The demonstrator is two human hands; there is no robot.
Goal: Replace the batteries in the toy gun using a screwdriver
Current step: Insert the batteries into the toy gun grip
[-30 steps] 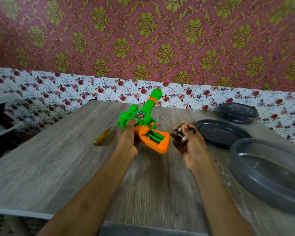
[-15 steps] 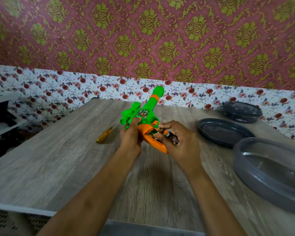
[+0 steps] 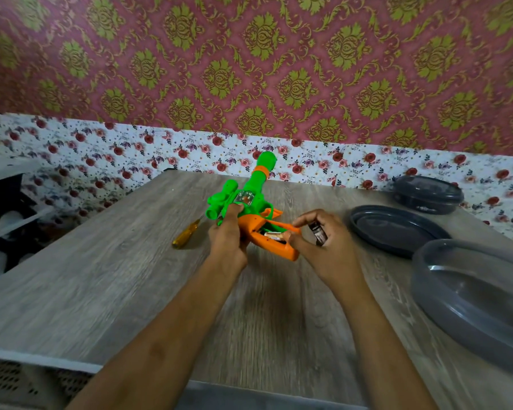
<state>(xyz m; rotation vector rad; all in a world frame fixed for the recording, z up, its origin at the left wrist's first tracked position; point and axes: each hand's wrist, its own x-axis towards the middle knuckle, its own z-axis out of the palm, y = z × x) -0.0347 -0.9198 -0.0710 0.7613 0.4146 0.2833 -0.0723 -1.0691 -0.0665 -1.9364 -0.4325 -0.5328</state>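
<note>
One battery (image 3: 273, 235) sits in the gun's (image 3: 249, 189) open grip. The left hand (image 3: 227, 242) clenches the gun's body. The right hand (image 3: 330, 251), just right of the grip, holds a second battery (image 3: 317, 233) in curled fingers, thumb on the seated one. It should be pressed flat, polarity matched, with the gun steady. A screwdriver (image 3: 187, 233) lies left of the gun.

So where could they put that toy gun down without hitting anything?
The widest bare wood is on the left of the table, between the screwdriver and the near edge. Another bare strip runs between the left forearm and the right forearm. The right side is crowded with a grey tub, a flat lid and a closed box.
</note>
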